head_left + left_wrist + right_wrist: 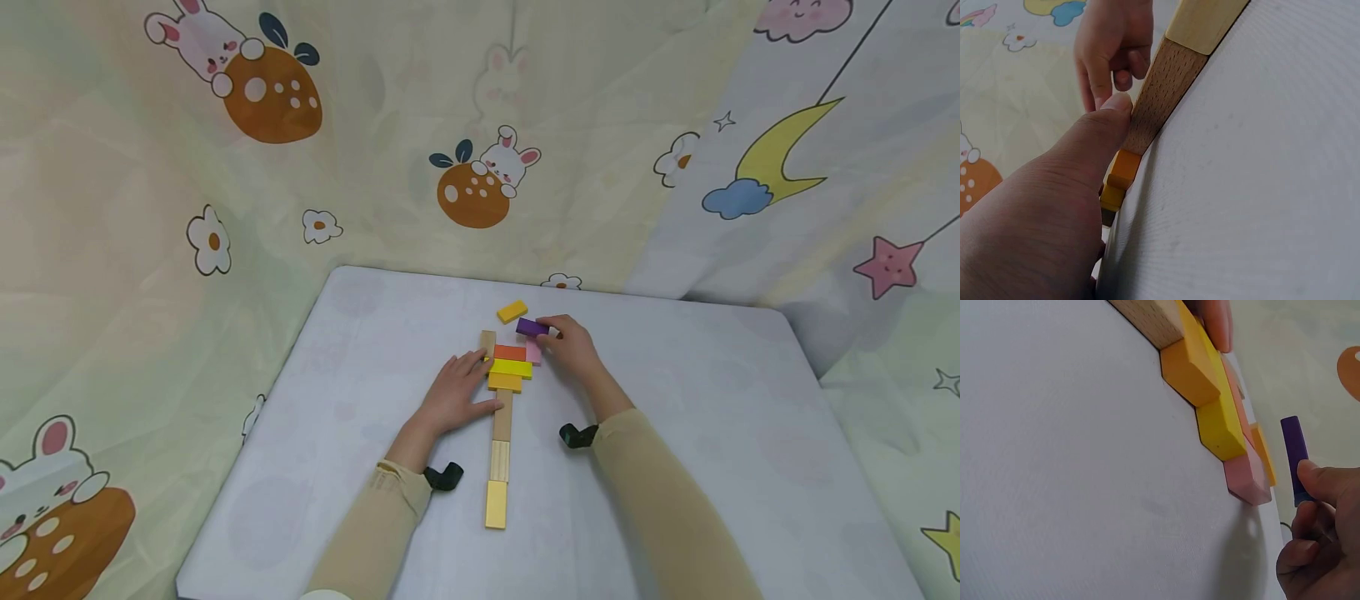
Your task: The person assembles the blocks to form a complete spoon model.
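Observation:
My right hand [573,348] pinches a purple block [532,327] between thumb and fingers, above the far right of a row of blocks. In the right wrist view the purple block [1294,456] is held off the table. My left hand [456,392] lies along the row's left side, fingers extended. Its thumb touches a brown wooden block [502,414]; its fingertips are by the yellow block [512,368]. Around these lie an orange block [505,383], a red-orange block [510,352], a pink block [533,352] and a tan block [488,342].
A loose yellow-orange block [512,312] lies beyond the row. Toward me the row continues with a pale ridged block [500,461] and a light yellow wooden block [496,504]. The white table [315,517] ends near a patterned cloth backdrop [390,108].

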